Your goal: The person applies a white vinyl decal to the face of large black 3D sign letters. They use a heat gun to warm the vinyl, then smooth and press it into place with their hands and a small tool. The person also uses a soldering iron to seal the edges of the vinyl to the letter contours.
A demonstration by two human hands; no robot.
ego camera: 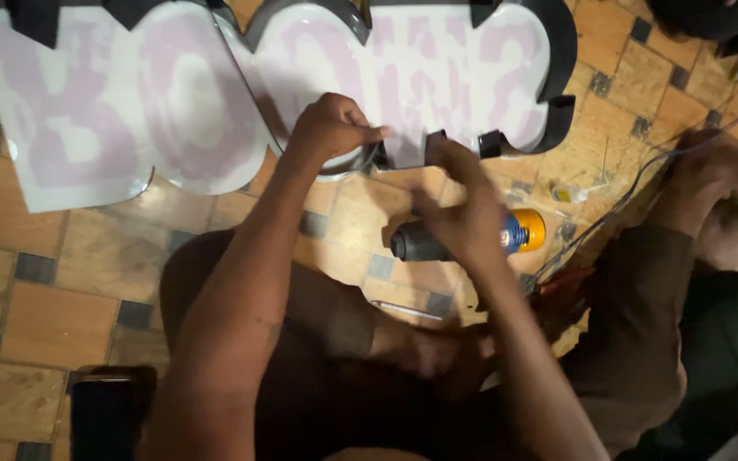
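Note:
A big white sign panel [172,111] with faint pink letter shapes and a black raised rim lies on the tiled floor in front of me. My left hand [330,128] is closed, with its fingertips pinched at the panel's near edge. My right hand [463,213] reaches up beside it, fingers on a bent piece of the black rim strip [434,141]. Just under my right hand a cylindrical tool [518,232] with a black nose, blue body and orange end lies on the floor.
Another person sits at the right, one hand [711,175] near a thin cable [634,188] that runs across the tiles. A small clear bottle [570,193] lies by the sign. A dark flat object [104,414] sits at bottom left. My knees fill the lower middle.

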